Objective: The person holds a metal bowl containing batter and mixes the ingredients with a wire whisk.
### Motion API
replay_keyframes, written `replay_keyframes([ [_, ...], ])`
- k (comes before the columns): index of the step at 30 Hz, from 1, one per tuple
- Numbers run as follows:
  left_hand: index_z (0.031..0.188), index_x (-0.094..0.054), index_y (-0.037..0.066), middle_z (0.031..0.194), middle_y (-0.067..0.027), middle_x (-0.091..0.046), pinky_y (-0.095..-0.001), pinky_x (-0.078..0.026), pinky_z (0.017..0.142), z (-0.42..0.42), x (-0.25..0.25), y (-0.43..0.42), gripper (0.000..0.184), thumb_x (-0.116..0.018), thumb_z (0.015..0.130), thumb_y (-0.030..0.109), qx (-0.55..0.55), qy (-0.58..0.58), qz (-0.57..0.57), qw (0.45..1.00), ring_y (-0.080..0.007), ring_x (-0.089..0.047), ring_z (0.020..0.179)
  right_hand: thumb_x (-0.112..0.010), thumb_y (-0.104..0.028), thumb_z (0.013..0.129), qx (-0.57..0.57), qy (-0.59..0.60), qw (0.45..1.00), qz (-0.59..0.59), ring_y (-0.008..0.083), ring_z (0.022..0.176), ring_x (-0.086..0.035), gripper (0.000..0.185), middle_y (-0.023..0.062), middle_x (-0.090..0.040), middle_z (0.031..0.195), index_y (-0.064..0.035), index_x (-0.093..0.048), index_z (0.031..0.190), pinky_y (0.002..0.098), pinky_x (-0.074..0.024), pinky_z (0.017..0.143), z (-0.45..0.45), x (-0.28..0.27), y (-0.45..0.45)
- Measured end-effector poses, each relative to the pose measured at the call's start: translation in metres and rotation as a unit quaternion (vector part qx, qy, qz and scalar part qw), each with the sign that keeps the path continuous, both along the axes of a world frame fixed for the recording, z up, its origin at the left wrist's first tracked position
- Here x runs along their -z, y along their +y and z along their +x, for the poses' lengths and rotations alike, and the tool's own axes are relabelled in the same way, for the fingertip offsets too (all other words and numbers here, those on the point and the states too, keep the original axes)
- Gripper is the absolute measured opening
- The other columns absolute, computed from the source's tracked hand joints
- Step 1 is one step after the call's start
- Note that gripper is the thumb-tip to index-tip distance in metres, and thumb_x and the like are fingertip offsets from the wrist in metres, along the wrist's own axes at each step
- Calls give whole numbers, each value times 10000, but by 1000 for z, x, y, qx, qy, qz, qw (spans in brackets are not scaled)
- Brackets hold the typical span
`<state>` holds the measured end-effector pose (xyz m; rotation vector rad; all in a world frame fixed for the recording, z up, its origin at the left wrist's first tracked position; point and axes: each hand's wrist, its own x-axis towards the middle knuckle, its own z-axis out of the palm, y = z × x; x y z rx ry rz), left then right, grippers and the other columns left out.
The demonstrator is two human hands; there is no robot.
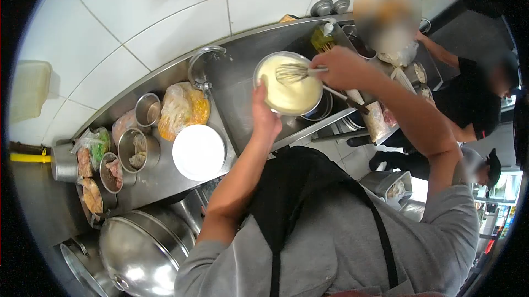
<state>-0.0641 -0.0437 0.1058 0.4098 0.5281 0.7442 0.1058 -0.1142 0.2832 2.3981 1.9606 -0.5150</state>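
My left hand [266, 108] grips the near left side of a round bowl [290, 114], thumb over the rim. Inside the bowl lies a smooth, pale yellow batter [286, 96]. A wire whisk [292, 73] reaches into it from the right, its wires partly in the batter. The whisk's handle is closed in my right hand [347, 70], just beyond the bowl's right rim. Both hands and the bowl are above the steel sink [234, 104]. A dark pot [322, 107] shows partly behind the bowl's lower right side.
A curved faucet [201, 68] rises at the sink's left. On the steel counter stand a white round lid or plate [199, 152], a bag of yellow food [184, 109] and several metal pots [138, 151]. A large steel pot [138, 253] sits lower left. Other people [468, 93] stand at right.
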Motion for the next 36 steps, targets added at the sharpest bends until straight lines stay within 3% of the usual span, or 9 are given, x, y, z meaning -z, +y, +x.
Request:
replay_keyframes([
  [3, 1426, -445, 56, 1328, -169, -596, -470, -555, 945, -5, 5, 3, 597, -481, 1015, 487, 38, -93, -45, 994, -315, -647, 1146, -687, -265, 835, -150, 7, 988, -35, 375, 873, -685, 295, 192, -711, 912, -50, -748, 1028, 451, -545, 801, -1, 5, -7],
  [5, 1441, -443, 31, 1379, -184, -567, -544, -468, 1046, -7, 12, -3, 656, -469, 1006, 522, 61, -113, -70, 989, -348, -592, 1222, -694, -259, 806, -87, -26, 995, -37, 382, 785, -679, 267, 176, -709, 841, -61, -752, 975, 443, -538, 736, 5, -17, -1],
  [6, 1425, -463, 56, 1346, -155, -589, -543, -464, 1048, -1, 33, -5, 639, -485, 997, 530, 61, -104, -58, 991, -330, -602, 1206, -650, -327, 874, -63, -13, 998, -19, 384, 970, -649, 334, 204, -691, 945, -22, -733, 982, 476, -498, 910, 14, -3, 3],
  [9, 1398, -435, 217, 1254, -82, -614, -513, -595, 802, 4, 24, 0, 530, -511, 984, 539, -18, -16, -56, 998, -289, -632, 1150, -689, -185, 816, -167, 2, 983, 70, 404, 1040, -621, 304, 214, -689, 1049, -6, -695, 1061, 479, -470, 946, 19, 41, -3],
  [11, 1421, -415, 208, 1293, -80, -592, -520, -585, 804, 2, 45, 4, 560, -542, 978, 527, -16, -16, -19, 1000, -277, -619, 1166, -693, -150, 793, -90, -4, 990, -109, 390, 1040, -631, 346, 212, -694, 1048, -16, -718, 1110, 460, -471, 957, 5, 5, 16],
  [13, 1444, -418, 174, 1303, -96, -590, -487, -546, 887, 3, 57, -3, 584, -572, 982, 496, -63, -31, 30, 997, -262, -590, 1191, -686, -138, 784, -74, -13, 994, -83, 381, 1001, -649, 345, 189, -704, 1031, -40, -729, 1113, 463, -488, 921, 11, 1, 30],
  [17, 1466, -407, 83, 1310, -113, -590, -381, -509, 941, -11, 44, -3, 604, -589, 999, 419, -126, -29, 19, 991, -206, -598, 1142, -696, -39, 732, -356, 14, 934, -14, 417, 892, -684, 354, 221, -719, 965, -18, -710, 1086, 429, -535, 823, 21, 36, 42],
  [20, 1431, -448, 57, 1248, -109, -615, -357, -512, 923, 5, 61, -4, 573, -588, 999, 406, -164, -57, 73, 982, -185, -613, 1096, -748, -32, 709, -166, -24, 983, -68, 396, 911, -684, 325, 234, -709, 986, -1, -728, 1031, 408, -529, 835, -6, -5, 50],
  [36, 1425, -459, 100, 1176, -91, -637, -351, -539, 781, -23, -14, -29, 563, -538, 999, 459, -233, 51, 35, 971, -176, -634, 1006, -703, -3, 757, -258, -12, 963, 72, 400, 937, -655, 275, 226, -702, 957, 41, -709, 1028, 441, -497, 859, -6, -1, 45],
])
